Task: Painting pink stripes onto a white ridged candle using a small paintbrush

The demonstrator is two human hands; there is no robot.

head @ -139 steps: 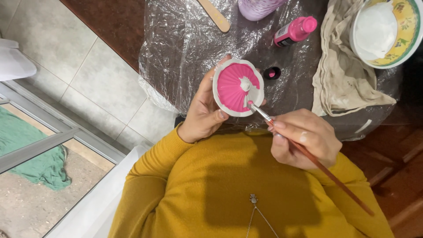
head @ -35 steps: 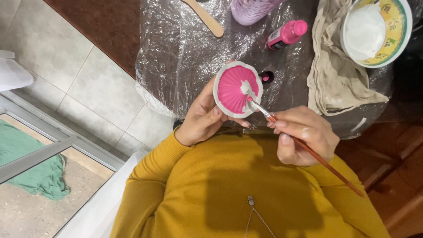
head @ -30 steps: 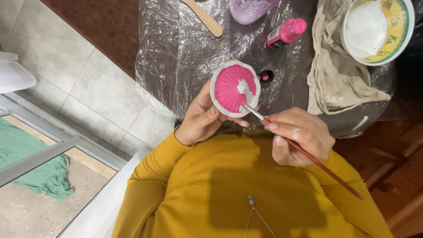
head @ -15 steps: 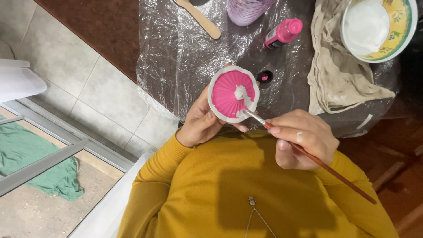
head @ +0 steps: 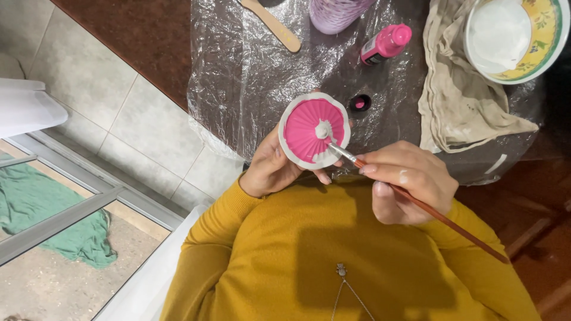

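Observation:
My left hand [head: 270, 169] holds a white, ridged mushroom-cap piece [head: 313, 129] from below; its inner side is mostly pink, with a white stub at the middle and a white patch at the lower right. My right hand [head: 410, 184] grips a thin paintbrush [head: 416, 199] with a reddish wooden handle. The brush tip touches the cap beside the white stub. Both hands are just above the near edge of a table covered in clear plastic film [head: 250, 65].
On the film lie a pink paint bottle [head: 385, 43], its black cap [head: 359, 103], a wooden stick [head: 273, 25], a lilac jar [head: 336, 12], a beige rag [head: 461, 101] and a yellow-rimmed bowl [head: 550, 41] of white liquid. Tiled floor [head: 107, 101] lies at left.
My left hand has turned the cap a little between strokes. The brush tip has shifted along the lower right of the cap, from its white edge back toward the centre stub.

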